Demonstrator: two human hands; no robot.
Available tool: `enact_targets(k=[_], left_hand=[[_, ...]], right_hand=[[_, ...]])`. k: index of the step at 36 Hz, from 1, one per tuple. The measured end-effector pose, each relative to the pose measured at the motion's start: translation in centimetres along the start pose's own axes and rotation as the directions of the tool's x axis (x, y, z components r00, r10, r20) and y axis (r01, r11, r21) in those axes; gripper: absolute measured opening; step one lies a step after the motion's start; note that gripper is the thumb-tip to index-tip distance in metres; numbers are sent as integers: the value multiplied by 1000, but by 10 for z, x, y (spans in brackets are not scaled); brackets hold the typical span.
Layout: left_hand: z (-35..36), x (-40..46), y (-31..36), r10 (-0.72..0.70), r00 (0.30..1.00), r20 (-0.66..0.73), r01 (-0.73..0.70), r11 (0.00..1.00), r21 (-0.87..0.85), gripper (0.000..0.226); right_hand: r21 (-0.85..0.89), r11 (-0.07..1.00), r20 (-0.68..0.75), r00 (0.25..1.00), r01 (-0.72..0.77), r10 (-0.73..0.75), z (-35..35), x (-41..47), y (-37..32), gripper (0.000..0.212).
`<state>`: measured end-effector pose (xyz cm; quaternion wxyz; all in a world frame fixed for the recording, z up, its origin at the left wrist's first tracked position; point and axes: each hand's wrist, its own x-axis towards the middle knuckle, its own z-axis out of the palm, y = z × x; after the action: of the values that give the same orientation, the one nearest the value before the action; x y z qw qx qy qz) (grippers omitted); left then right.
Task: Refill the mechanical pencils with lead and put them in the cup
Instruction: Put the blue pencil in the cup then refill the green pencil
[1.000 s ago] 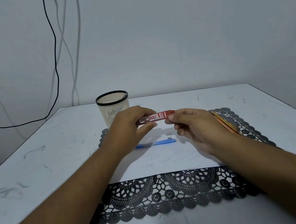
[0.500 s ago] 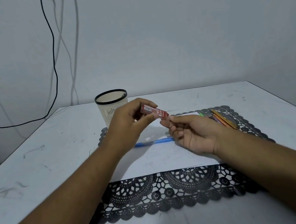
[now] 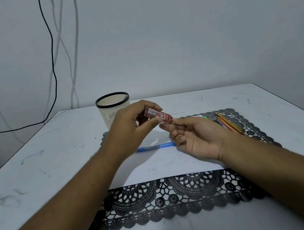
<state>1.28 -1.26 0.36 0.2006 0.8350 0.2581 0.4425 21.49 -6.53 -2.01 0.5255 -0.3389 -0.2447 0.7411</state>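
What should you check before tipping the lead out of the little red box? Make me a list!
1. Red lead box held firmly: ok, the left hand grips its upper end, and it tilts down to the right.
2. Right hand ready to catch: ok, palm up, fingertips at the box's lower end.
3. Box open: cannot tell, the opening is too small to see.
4. Lead coming out: cannot tell, nothing clear shows in the palm.
5. Blue mechanical pencil within reach: ok, lying on the white paper under the hands.
6. Cup ready: ok, upright behind the left hand.
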Motion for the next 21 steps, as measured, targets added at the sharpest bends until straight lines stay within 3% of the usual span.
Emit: enact_targets(k=[10, 21], left_hand=[[1, 0, 3, 2, 1000, -4, -2, 1000, -10, 16], [5, -1, 1, -22, 1000, 9, 23, 998, -66, 18]], right_hand=[[-2, 1000, 4, 1000, 26, -26, 0, 0, -1, 55], [-28, 1000, 21, 1000, 14, -14, 2, -4, 2, 43]])
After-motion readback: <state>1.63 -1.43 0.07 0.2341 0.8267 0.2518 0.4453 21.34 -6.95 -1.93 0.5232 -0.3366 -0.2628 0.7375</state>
